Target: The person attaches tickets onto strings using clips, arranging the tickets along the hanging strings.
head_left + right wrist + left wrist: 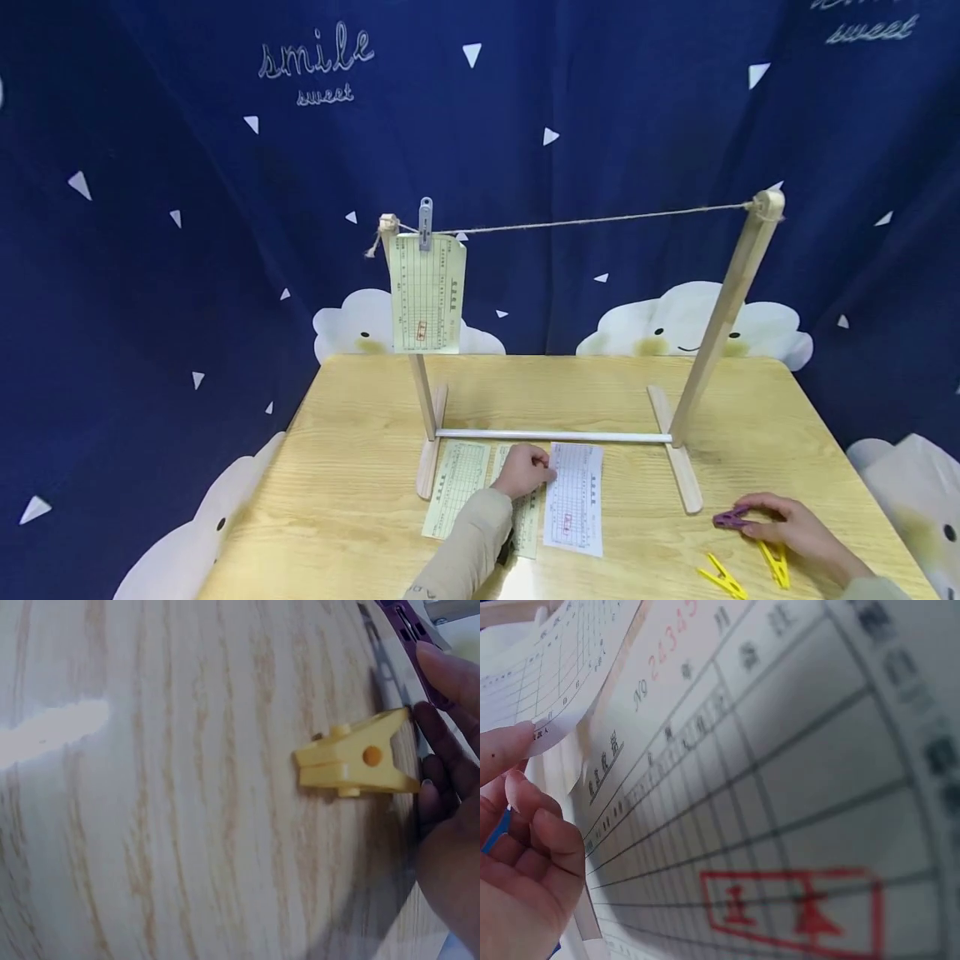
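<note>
**Hands on slip and peg**

Your left hand (522, 471) curls its fingers (536, 825) onto the middle paper slip (528, 510), between the other slips. Your right hand (787, 523) pinches the purple clothespin (730, 519) on the table (352, 467); yellow clothespins (750, 571) lie just beside it.

Backdrop cloth (600, 125): white script "smile" over smaller "sweet", upper left; same pair partly cut off at top right corner.
Paper slip (795, 795) in left wrist view: red serial "No 22343", further digits cut off; red boxed stamp with Chinese characters, blurred; black column headings too blurred to read.
Hanging slip (427, 293): print too small to read.
</note>
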`<state>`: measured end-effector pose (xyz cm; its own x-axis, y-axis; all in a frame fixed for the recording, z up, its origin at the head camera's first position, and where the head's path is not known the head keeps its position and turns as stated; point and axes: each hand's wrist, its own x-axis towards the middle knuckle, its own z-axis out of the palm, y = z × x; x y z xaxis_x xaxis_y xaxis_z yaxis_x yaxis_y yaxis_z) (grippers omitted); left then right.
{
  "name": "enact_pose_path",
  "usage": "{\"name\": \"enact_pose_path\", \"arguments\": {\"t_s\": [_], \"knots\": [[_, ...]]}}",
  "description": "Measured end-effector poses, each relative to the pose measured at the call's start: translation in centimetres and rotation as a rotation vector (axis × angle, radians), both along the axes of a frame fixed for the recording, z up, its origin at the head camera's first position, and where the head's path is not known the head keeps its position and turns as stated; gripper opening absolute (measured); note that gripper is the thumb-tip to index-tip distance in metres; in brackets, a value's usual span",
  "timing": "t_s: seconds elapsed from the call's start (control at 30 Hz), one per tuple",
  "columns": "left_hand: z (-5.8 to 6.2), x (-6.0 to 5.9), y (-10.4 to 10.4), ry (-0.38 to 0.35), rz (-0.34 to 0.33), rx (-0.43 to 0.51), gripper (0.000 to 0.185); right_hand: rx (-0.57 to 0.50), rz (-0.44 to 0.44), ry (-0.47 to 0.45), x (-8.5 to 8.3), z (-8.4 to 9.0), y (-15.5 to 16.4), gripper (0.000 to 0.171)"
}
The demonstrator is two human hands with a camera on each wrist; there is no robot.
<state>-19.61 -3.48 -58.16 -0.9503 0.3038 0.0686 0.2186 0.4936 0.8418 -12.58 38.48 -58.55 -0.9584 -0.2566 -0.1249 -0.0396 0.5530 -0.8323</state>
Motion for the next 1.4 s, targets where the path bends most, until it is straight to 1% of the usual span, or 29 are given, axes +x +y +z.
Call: {"name": "enact_pose_path", "arguments": {"t_s": [0.03,0.1,0.17,0.23,0.27,0.37,0.5,0.57,0.67,0.77,0.83,0.93,1.07,1.13,1.27,1.4], "knots": [[-0.1,0.3,-0.1,-0.011,-0.006,0.016,0.029,-0.014,-0.011,-0.036,0.2,-0.2,0.1,0.034],[-0.2,1.1,-0.2,-0.041,-0.026,0.05,0.027,-0.087,-0.022,-0.149,0.9,-0.4,0.2,0.041],[-0.2,1.8,-0.4,-0.047,-0.034,0.099,0.023,-0.139,-0.056,-0.236,1.4,-0.7,0.1,0.045],[-0.3,2.3,-0.5,-0.044,-0.037,0.12,0.018,-0.19,-0.085,-0.305,1.8,-0.8,0.0,0.048],[-0.3,2.4,-0.6,-0.043,-0.036,0.128,0.016,-0.194,-0.088,-0.324,1.9,-0.8,-0.1,0.05],[0.0,2.3,-0.6,-0.016,-0.03,0.13,0.01,-0.095,-0.111,-0.272,1.8,-0.6,-0.4,0.054],[0.7,1.8,-0.5,0.018,-0.034,0.129,0.008,-0.012,-0.154,-0.22,1.3,0.1,-0.4,0.056],[1.0,1.4,-0.5,0.028,-0.029,0.134,0.008,-0.026,-0.173,-0.212,1.0,0.3,-0.5,0.056],[1.3,1.0,-0.6,0.017,-0.018,0.157,0.008,-0.075,-0.193,-0.189,0.6,0.5,-0.6,0.049],[1.6,0.9,-0.8,0.009,-0.017,0.184,0.007,-0.109,-0.217,-0.185,0.4,0.6,-0.6,0.038],[1.6,0.9,-0.9,0.011,-0.014,0.19,0.006,-0.128,-0.244,-0.193,0.3,0.7,-0.7,0.036],[1.9,1.1,-1.0,0.018,-0.015,0.197,0.006,-0.1,-0.261,-0.202,0.3,0.8,-0.7,0.042],[2.4,1.2,-0.7,0.033,-0.024,0.226,0.005,-0.044,-0.282,-0.178,0.3,1.0,-0.6,0.056],[2.7,1.3,-0.5,0.036,-0.032,0.243,0.005,-0.043,-0.296,-0.179,0.3,1.1,-0.5,0.059],[3.2,1.3,-0.2,0.03,-0.032,0.246,0.005,-0.071,-0.332,-0.23,0.1,1.2,-0.5,0.065],[4.3,1.6,-0.1,0.036,-0.032,0.248,0.004,-0.103,-0.348,-0.271,0.2,1.6,-0.5,0.066]]}}
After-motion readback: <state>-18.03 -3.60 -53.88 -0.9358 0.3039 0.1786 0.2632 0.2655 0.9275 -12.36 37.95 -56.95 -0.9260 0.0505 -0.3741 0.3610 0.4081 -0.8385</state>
